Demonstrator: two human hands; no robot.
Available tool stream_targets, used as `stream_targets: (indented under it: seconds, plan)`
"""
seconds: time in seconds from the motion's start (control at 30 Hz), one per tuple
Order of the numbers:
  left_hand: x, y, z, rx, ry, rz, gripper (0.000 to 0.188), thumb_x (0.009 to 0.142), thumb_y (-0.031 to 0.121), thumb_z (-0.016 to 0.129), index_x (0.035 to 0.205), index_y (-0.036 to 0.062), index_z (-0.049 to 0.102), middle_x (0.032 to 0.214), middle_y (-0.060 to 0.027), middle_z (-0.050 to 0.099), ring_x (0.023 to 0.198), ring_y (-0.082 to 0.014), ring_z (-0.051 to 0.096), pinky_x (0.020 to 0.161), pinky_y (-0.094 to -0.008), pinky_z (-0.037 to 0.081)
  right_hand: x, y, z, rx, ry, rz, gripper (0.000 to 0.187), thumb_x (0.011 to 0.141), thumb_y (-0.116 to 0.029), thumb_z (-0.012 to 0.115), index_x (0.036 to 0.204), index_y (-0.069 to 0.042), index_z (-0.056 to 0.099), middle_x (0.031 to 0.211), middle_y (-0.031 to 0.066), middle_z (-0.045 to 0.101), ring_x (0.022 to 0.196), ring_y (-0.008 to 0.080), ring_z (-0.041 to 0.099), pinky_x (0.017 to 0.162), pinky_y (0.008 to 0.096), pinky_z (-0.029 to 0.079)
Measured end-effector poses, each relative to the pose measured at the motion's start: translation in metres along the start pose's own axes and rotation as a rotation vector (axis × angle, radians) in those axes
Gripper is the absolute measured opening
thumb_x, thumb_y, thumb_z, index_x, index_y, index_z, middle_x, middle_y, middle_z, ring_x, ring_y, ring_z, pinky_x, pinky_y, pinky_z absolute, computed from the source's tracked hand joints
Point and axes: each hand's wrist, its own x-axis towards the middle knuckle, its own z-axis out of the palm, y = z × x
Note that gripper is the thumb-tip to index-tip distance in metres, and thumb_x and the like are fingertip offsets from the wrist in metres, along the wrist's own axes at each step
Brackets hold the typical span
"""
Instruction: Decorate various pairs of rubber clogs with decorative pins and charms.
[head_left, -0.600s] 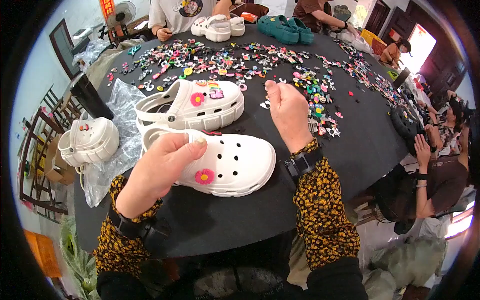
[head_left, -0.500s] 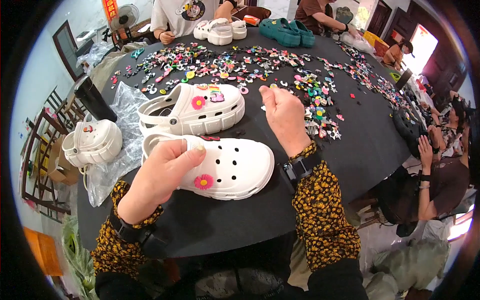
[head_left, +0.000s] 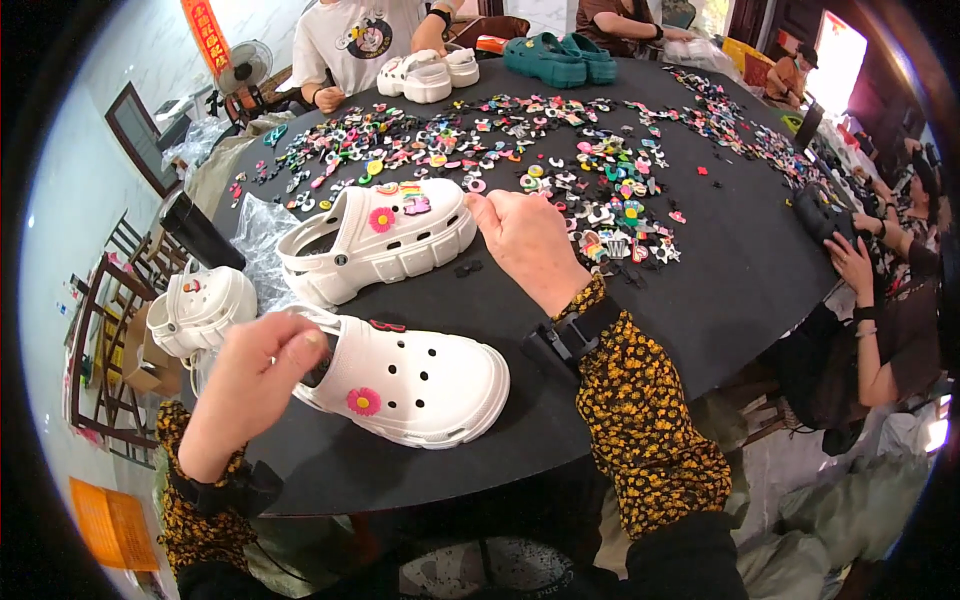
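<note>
A: White foam clogs on a round black desk. What is each hand doing?

B: Fingers of the left hand are closed on the heel end of the near white clog, which lies on its side at the desk's near edge, toe pointing right. A pink flower charm sits on its upper, just right of those fingers.

A: And the other hand?

B: The right hand rests further in, fingers curled together at the toe of a second white clog. Whether they pinch anything, I cannot tell. That clog carries a pink flower and other coloured charms on top.

A: What lies beyond those fingers?

B: A wide scatter of small coloured charms covers the desk, beginning just right of the right hand and spreading away. Further off stand a teal pair of clogs and another white pair, near a seated person in a white shirt.

A: Anything to the left?

B: Clear plastic bags beside the second clog, and more white clogs just past the desk's edge, left of the left hand. Another person's hand rests at the far right rim.
</note>
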Motion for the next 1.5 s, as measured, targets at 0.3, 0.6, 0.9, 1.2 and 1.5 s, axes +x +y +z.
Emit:
stream_targets:
  seconds: [0.3, 0.6, 0.9, 1.2, 1.5]
  plan:
    - [0.058, -0.024, -0.027, 0.591, 0.451, 0.295, 0.02, 0.089, 0.016, 0.054, 0.091, -0.0038, 0.059, 0.075, -0.0118, 0.061, 0.07, -0.0179, 0.058, 0.066, -0.0314, 0.046, -0.001, 0.001, 0.002, -0.029, -0.01, -0.021, 0.046, 0.095, -0.036, 0.046, 0.068, 0.0, 0.06, 0.063, 0.0203, 0.059, 0.059, 0.0374, 0.06, 0.054, 0.0462, 0.047]
    - [0.149, -0.046, -0.007, -0.191, 0.039, -0.152, 0.04, 0.091, 0.034, 0.054, 0.084, -0.0043, 0.064, 0.076, -0.006, 0.063, 0.069, -0.012, 0.056, 0.061, -0.0279, 0.043, 0.0, 0.005, -0.004, -0.053, 0.012, -0.035, 0.045, 0.095, -0.034, 0.046, 0.067, -0.001, 0.059, 0.062, 0.0183, 0.059, 0.059, 0.0359, 0.06, 0.054, 0.0453, 0.048]
    - [0.161, -0.019, 0.025, -0.53, -0.052, -0.335, 0.029, 0.086, 0.022, 0.063, 0.085, -0.0068, 0.064, 0.075, -0.0081, 0.065, 0.057, -0.0116, 0.06, 0.046, -0.0269, 0.044, 0.003, 0.005, -0.013, 0.023, 0.141, -0.049, 0.034, 0.094, -0.028, 0.05, 0.076, -0.001, 0.058, 0.073, 0.0174, 0.06, 0.07, 0.0343, 0.06, 0.063, 0.0432, 0.048]
    - [0.117, 0.009, 0.04, -0.305, -0.082, 0.139, 0.024, 0.09, 0.017, 0.058, 0.101, -0.0036, 0.066, 0.085, -0.002, 0.066, 0.075, -0.0051, 0.056, 0.067, -0.0237, 0.046, 0.007, -0.006, -0.015, 0.428, 0.485, -0.227, 0.008, 0.088, -0.009, 0.057, 0.086, -0.001, 0.057, 0.081, 0.0144, 0.059, 0.077, 0.0326, 0.057, 0.068, 0.0393, 0.046]
    - [0.094, 0.021, 0.025, -0.189, -0.158, 0.04, 0.025, 0.092, 0.012, 0.057, 0.111, -0.0032, 0.062, 0.102, -0.0033, 0.066, 0.089, -0.009, 0.059, 0.083, -0.0263, 0.047, 0.004, -0.017, -0.014, 0.312, 0.435, -0.384, 0.011, 0.088, -0.012, 0.057, 0.088, -0.001, 0.056, 0.082, 0.0123, 0.059, 0.079, 0.0309, 0.057, 0.073, 0.0405, 0.045]
